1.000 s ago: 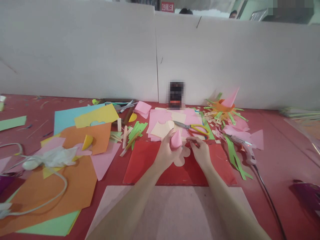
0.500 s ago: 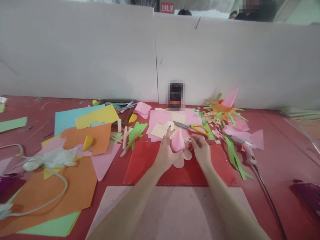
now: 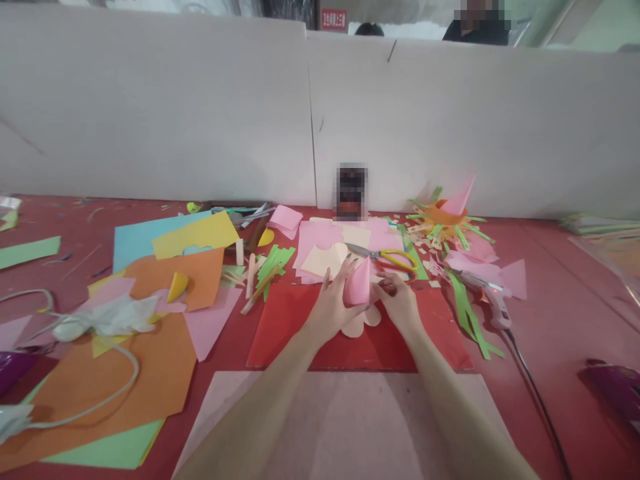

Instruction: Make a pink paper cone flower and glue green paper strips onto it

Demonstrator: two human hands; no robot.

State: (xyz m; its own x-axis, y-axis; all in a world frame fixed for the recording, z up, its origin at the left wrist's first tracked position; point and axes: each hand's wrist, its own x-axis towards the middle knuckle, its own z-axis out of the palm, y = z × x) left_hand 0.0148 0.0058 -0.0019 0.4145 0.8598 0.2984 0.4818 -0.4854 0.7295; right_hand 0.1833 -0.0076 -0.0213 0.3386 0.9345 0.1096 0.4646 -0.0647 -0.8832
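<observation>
A pink paper cone (image 3: pixel 357 285) stands point up in my left hand (image 3: pixel 330 303), which curls its thumb and fingers around the cone's left side and base. Below it, cream rounded paper petals (image 3: pixel 354 325) show over the red sheet, partly hidden by the cone and my hands. My right hand (image 3: pixel 399 300) is close against the cone's right side with its fingers pinched together. Whatever lies between those fingertips is too small to make out. Just beyond my hands, yellow-handled scissors (image 3: pixel 397 257) lie on pink and cream paper.
A hot glue gun (image 3: pixel 487 290) rests at the right, its cord running toward me. Behind it stands an orange, green and pink paper piece (image 3: pixel 450 212). Coloured paper sheets (image 3: pixel 165 363) and a white cable (image 3: pixel 133 363) spread over the left. A white partition (image 3: pixel 200 113) bounds the back.
The pink cone has turned in my left hand and now shows a straight edge on its right. My right hand has shifted slightly left, closer to the cone.
</observation>
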